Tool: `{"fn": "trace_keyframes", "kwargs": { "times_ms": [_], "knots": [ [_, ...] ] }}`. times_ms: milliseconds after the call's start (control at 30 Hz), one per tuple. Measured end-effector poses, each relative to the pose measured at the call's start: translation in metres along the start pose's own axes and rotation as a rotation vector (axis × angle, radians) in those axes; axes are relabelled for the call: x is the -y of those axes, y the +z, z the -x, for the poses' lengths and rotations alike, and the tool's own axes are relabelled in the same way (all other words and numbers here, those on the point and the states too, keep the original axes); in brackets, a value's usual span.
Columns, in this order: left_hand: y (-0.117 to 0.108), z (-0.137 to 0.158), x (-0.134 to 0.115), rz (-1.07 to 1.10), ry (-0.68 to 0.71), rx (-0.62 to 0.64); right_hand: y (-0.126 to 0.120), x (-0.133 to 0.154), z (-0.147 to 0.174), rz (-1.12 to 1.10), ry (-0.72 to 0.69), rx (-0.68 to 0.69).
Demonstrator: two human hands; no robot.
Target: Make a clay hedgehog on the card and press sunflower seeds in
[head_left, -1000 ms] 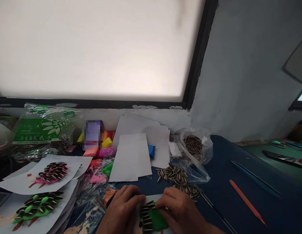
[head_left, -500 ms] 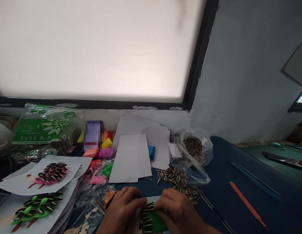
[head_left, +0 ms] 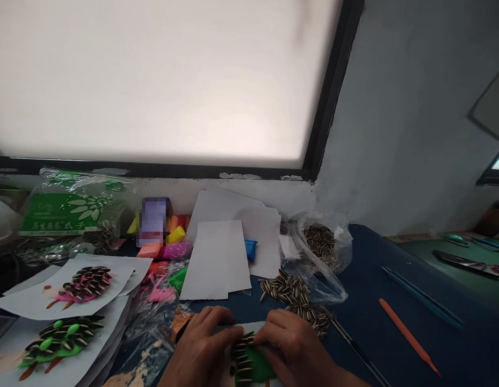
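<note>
At the near edge, a small white sheet of paper [head_left: 254, 325] lies between my hands, with a green clay shape [head_left: 259, 363] on it. Sunflower seeds [head_left: 243, 359] stand in rows along the clay's left part. My left hand [head_left: 204, 344] is closed at the sheet's left side, thumb reaching toward the top seeds; its other fingertips are partly hidden. The fingers of my right hand [head_left: 293, 341] pinch at the upper end of the seed row, against a seed. Just beyond that hand lies a loose heap of sunflower seeds [head_left: 291, 293].
Finished seed-and-clay pictures [head_left: 86, 285] are stacked at left, near a green seed bag [head_left: 51, 212]. Blank paper [head_left: 215, 263] and colourful clay packs [head_left: 176, 250] lie behind. An open plastic bag of seeds [head_left: 319, 242], tweezers [head_left: 356, 349], an orange tool [head_left: 408, 336] and blue tweezers [head_left: 422, 298] are at right.
Both hands stay at the same spot on the green clay, with only slight finger movement. The view has shifted very slightly.
</note>
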State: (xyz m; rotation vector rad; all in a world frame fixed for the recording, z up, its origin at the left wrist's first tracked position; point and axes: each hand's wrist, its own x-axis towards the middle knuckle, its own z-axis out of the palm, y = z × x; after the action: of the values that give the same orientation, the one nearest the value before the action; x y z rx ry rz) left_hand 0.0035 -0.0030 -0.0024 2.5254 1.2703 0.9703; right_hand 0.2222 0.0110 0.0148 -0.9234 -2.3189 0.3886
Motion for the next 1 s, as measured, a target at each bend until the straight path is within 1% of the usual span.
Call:
{"fn": "trace_keyframes", "kwargs": {
  "times_ms": [167,333,633,833,1000],
  "knots": [
    [0.001,0.001,0.003,0.002,0.02,0.023,0.001,0.001,-0.001,0.088,-0.033,0.014],
    [0.001,0.001,0.002,-0.02,0.006,0.023,0.003,0.0,-0.001,0.197,-0.051,0.05],
    [0.0,0.0,0.0,-0.025,0.014,0.015,0.009,0.001,-0.002,0.332,-0.105,0.019],
    [0.0,0.0,0.0,-0.023,0.025,0.001,0.011,0.001,-0.001,0.353,-0.099,-0.007],
    [0.001,0.0,0.002,-0.024,0.024,-0.006,0.005,0.002,-0.001,0.262,-0.07,-0.002]
  ]
}}
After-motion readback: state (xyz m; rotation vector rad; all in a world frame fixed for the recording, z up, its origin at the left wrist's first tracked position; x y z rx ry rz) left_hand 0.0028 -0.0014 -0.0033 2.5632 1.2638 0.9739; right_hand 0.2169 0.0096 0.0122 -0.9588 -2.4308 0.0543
